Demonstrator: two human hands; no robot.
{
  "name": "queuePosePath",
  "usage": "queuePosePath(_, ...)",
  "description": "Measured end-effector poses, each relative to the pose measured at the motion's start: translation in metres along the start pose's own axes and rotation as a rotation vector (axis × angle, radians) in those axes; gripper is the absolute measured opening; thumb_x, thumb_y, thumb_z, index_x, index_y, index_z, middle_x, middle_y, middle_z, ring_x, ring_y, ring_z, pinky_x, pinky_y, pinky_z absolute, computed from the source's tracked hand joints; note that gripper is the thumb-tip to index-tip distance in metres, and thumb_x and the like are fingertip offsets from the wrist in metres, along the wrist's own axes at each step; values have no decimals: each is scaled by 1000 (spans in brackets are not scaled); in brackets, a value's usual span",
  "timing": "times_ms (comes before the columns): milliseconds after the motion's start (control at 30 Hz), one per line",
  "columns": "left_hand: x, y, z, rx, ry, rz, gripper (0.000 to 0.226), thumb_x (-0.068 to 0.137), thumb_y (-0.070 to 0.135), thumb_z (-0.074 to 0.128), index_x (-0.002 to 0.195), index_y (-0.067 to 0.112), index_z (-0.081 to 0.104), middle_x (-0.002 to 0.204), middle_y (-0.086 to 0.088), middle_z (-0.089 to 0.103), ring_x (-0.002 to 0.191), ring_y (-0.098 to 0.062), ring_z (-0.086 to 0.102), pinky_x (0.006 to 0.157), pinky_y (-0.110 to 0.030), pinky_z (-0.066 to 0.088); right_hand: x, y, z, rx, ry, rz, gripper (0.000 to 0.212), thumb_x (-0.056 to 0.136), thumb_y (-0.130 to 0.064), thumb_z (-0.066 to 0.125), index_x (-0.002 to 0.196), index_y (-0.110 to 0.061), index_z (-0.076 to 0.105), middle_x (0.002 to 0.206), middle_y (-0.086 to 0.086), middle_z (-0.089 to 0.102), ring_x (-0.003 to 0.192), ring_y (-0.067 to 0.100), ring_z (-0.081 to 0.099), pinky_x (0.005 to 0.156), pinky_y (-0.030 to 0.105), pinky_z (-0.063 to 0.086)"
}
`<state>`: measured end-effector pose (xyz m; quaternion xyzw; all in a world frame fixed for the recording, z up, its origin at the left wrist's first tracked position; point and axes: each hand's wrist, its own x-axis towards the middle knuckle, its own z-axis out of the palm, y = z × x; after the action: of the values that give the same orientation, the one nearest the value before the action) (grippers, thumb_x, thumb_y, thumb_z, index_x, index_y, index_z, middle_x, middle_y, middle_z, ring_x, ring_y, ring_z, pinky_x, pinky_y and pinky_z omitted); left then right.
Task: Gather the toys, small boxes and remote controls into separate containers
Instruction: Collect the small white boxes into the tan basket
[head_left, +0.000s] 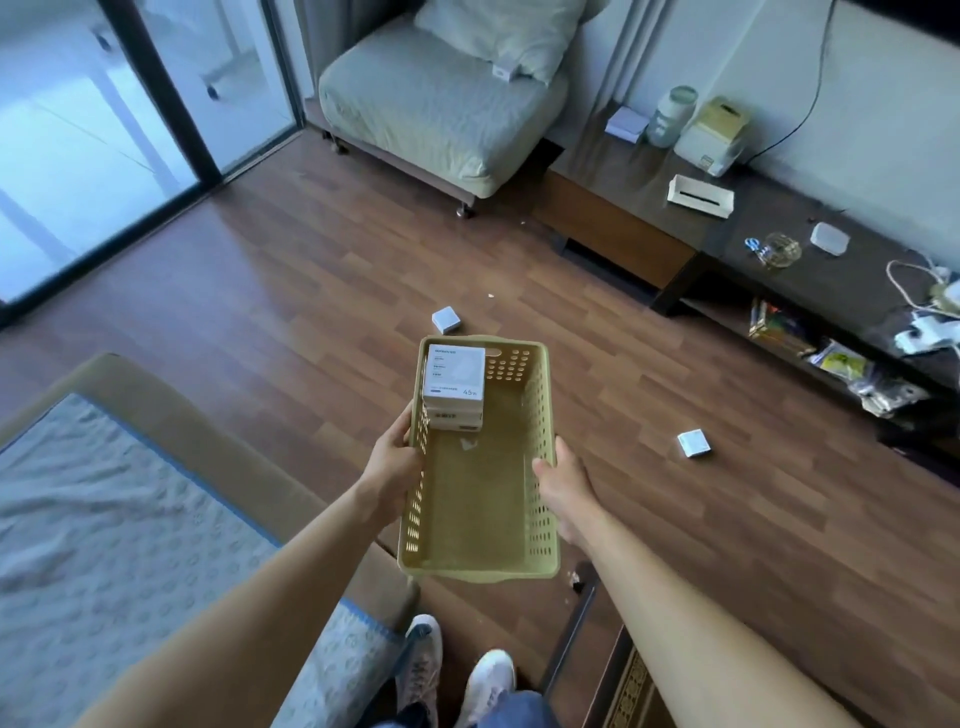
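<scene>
- The left hand (392, 460) is closed on the left wall of the yellow basket (480, 506), thumb on the rim, to keep it level in the air.
- Two white boxes (454, 387) are stacked in the far left corner of the basket, so this seems to be the container for small boxes.
- The right hand (563, 480) presses flat on the right wall, fingers together, thumb at the rim.
- On the wooden floor (311, 291), one small box (447, 319) lies just beyond the basket, another box (694, 443) lies to the right, both waiting.
- A bed is on the left, a dark low cabinet (852, 291) with clutter on the right.
</scene>
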<state>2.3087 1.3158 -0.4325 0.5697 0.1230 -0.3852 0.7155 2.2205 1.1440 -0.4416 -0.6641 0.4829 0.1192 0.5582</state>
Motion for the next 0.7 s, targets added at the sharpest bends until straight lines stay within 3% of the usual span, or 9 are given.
queuePosePath(100, 30, 22, 25, -15, -19, 9, 72, 77, -24, 52, 121, 32, 63, 94, -10, 73, 78, -26, 70, 67, -39, 59, 34, -24, -16, 11, 5, -46, 46, 100, -12, 38, 145, -18, 35, 146, 2, 44, 126, 18, 46, 110, 38, 36)
queuePosePath(233, 79, 45, 60, -28, -5, 15, 71, 74, -23, 58, 116, 35, 65, 89, -10, 73, 73, -25, 68, 66, -40, 60, 91, -53, -38, 26, -27, -49, 54, 99, -14, 41, 151, -18, 25, 153, 1, 35, 138, 21, 37, 115, 44, 31)
queuePosePath(433, 173, 67, 118, -60, 36, -13, 71, 78, -23, 54, 121, 33, 63, 97, -12, 73, 77, -25, 71, 65, -39, 60, 177, -104, -89, 7, -76, -39, 39, 98, -12, 44, 137, -16, 43, 135, -1, 52, 117, 19, 54, 105, 35, 42)
queuePosePath(600, 247, 85, 162, -57, 85, -11, 75, 77, -24, 50, 124, 34, 61, 97, -11, 73, 80, -26, 71, 71, -43, 60, 265, -141, -126, -119, -75, -19, 47, 93, -11, 47, 139, -16, 41, 136, 4, 54, 121, 25, 54, 104, 46, 45)
queuePosePath(700, 290, 100, 178, -76, 103, -8, 73, 79, -22, 51, 120, 37, 63, 102, -13, 72, 84, -27, 71, 77, -48, 58, 302, -166, -137, -166, -85, 31, 31, 94, -7, 44, 123, -17, 50, 119, 3, 61, 109, 26, 59, 97, 48, 49)
